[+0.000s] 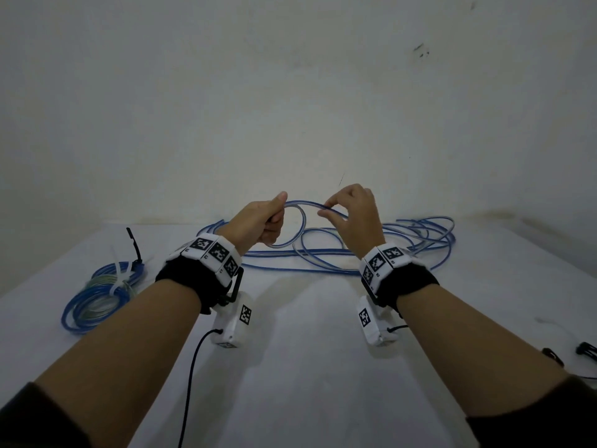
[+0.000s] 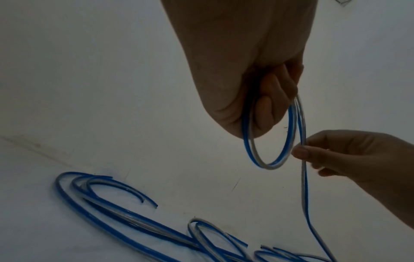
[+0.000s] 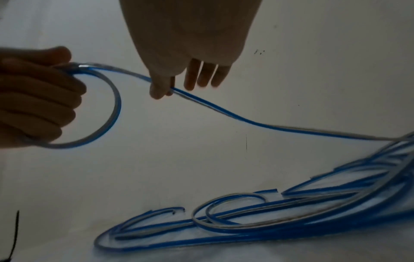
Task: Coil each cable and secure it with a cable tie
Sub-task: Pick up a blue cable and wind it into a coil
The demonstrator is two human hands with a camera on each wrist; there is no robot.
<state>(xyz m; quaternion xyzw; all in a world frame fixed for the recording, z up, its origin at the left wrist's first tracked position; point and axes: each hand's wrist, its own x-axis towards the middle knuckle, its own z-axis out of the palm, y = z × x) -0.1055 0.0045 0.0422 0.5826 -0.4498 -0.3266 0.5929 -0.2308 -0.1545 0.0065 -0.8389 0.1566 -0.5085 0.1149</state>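
You had a white table point(image 1: 307, 367) set against a scuffed white wall point(image 1: 290, 92). Small black clips point(image 1: 586, 350) lay at its right edge.

Loose cable point(image 1: 323, 250): blue with clear-grey stripe. Coiled cable point(image 1: 97, 302): blue, one greenish loop; white tie point(image 1: 121, 276). Spare tie point(image 1: 134, 242): black. Wristbands point(image 1: 213, 250): white, black-and-white square markers. Table point(image 1: 307, 367): white.

a long flat cable of blue and clear plastic point(image 1: 326, 253) sprawls in loose, tangled loops across the white table's far side by the wall; one small loop of it point(image 2: 272, 141) is raised off the table, its strand running down to the heap. at the near left lies a finished coil of the same blue and clear cable point(image 1: 97, 299), flat, bound with a white plastic cable tie point(image 1: 120, 279). a black cable tie point(image 1: 134, 244) rests just beyond that coil.
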